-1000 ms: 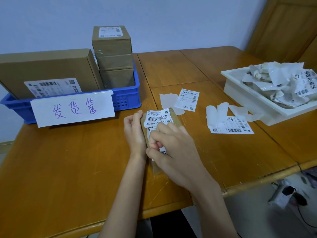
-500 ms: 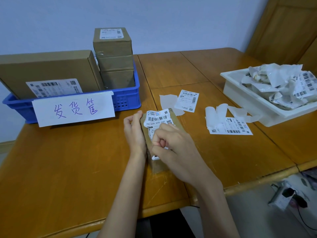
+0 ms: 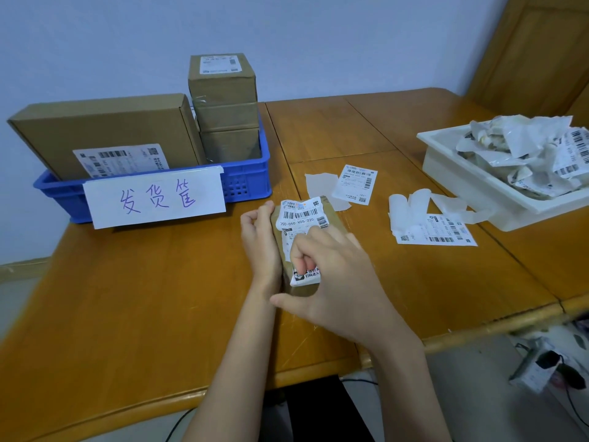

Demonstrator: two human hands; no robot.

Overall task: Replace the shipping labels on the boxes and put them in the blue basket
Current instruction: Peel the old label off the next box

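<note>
Orange-brown wooden table [image 3: 134, 298]: bears all items.
Blue perforated plastic basket [image 3: 245, 183], far left: holds large flat cardboard box [image 3: 105, 129] and stack of three small cardboard boxes [image 3: 224, 106]; white handwritten paper sign [image 3: 154, 199] on front wall.
White plastic tray [image 3: 452, 169], far right: crumpled peeled labels inside.
Small brown cardboard box [image 3: 334, 223], table centre: left hand [image 3: 258, 240] grips its left edge.
Wrinkled white shipping label [image 3: 301, 215], on box top, partly lifted: right hand [image 3: 331, 279] pinches its near end, fingers curled.
Fresh printed labels [image 3: 355, 183] and blank backing strips [image 3: 411, 207]: loose between box and tray.
</note>
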